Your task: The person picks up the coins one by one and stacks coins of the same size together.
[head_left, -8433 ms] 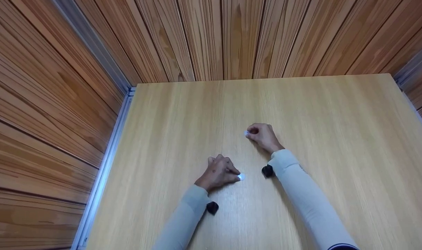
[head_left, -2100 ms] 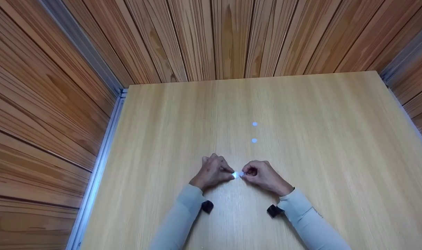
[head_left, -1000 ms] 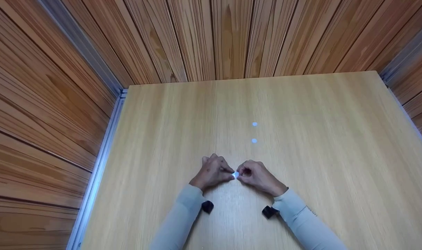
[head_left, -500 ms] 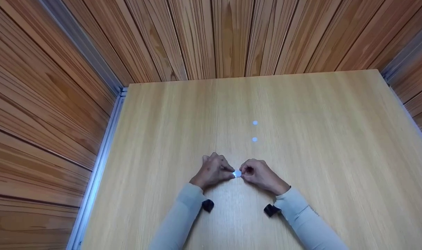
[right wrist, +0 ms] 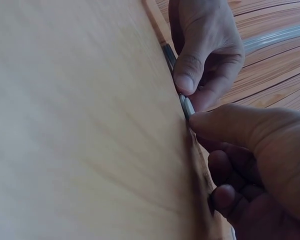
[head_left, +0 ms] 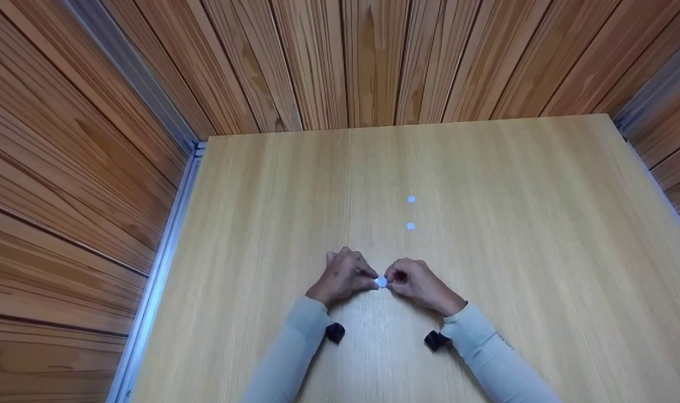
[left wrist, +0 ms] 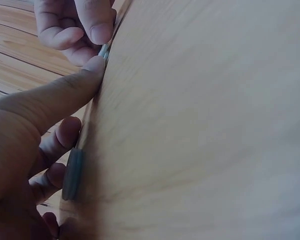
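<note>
In the head view, my left hand (head_left: 344, 277) pinches small white discs (head_left: 381, 282) at their left edge, low over the table. From the other side my right hand (head_left: 421, 284) pinches the disc at its right edge, thumb and forefinger meeting in a ring. Two thin layers (right wrist: 186, 106) lie face to face between the fingertips in the right wrist view. Beside the curled rear fingers of my left hand, the left wrist view shows more stacked discs (left wrist: 73, 174); whether those fingers hold them, I cannot tell. The material of the discs is unclear.
Two more white discs, a far one (head_left: 411, 199) and a nearer one (head_left: 410, 226), lie apart on the wooden table (head_left: 513, 224). Plank walls (head_left: 373, 61) stand behind and to the left, with a metal rail (head_left: 166, 268) along the left table edge.
My right hand has come down from farther up the table to my left hand. Its disc, beside the left hand's disc 2.1 s ago, now overlaps it. My left hand has barely moved.
</note>
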Available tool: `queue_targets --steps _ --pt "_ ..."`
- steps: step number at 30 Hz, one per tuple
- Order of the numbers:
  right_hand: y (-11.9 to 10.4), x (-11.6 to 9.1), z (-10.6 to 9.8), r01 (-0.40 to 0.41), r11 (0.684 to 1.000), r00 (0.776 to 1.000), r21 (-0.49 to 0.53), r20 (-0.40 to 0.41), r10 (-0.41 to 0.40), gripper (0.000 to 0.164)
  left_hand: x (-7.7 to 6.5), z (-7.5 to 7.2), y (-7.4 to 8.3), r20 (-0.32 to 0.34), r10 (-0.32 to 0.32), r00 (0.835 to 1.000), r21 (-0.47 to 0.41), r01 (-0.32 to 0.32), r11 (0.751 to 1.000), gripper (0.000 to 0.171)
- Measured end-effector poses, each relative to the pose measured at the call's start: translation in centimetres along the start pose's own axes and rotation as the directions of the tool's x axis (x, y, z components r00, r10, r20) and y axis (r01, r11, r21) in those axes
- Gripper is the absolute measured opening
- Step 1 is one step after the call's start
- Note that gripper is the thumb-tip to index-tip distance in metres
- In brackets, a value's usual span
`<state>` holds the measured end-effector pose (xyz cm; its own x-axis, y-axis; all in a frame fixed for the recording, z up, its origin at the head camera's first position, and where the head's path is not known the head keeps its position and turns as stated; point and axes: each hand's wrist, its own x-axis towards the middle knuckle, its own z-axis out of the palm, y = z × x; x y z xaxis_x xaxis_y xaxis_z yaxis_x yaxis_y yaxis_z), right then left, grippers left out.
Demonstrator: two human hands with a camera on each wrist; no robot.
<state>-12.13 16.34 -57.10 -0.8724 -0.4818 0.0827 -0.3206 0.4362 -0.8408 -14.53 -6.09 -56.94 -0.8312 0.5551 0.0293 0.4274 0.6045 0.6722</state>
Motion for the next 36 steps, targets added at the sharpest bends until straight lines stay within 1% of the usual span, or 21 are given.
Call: queue_targets --steps 11,19,27,36 --pt "-0.17 0.18 0.12 -0.013 1.0 1.0 -0.011 0.002 0.013 0.011 0.03 0.02 -0.16 -0.006 -0.002 1.0 -0.01 0.002 1.0 0.018" --pt "-0.18 0.15 0.27 0.004 1.0 1.0 0.004 -0.006 -0.004 0.011 0.06 0.01 -0.19 0.007 -0.006 1.0 -0.004 0.006 1.0 0.02" --pt "-0.2 0.14 0.3 0.013 1.0 1.0 -0.019 -0.011 -0.013 0.012 -0.01 0.03 -0.06 0.005 -0.006 1.0 0.0 0.006 1.0 0.019" --pt "-0.17 0.16 0.33 -0.016 1.0 1.0 -0.021 0.01 0.016 0.013 0.08 0.13 0.06 0.01 -0.032 0.999 0.004 0.032 0.999 0.015"
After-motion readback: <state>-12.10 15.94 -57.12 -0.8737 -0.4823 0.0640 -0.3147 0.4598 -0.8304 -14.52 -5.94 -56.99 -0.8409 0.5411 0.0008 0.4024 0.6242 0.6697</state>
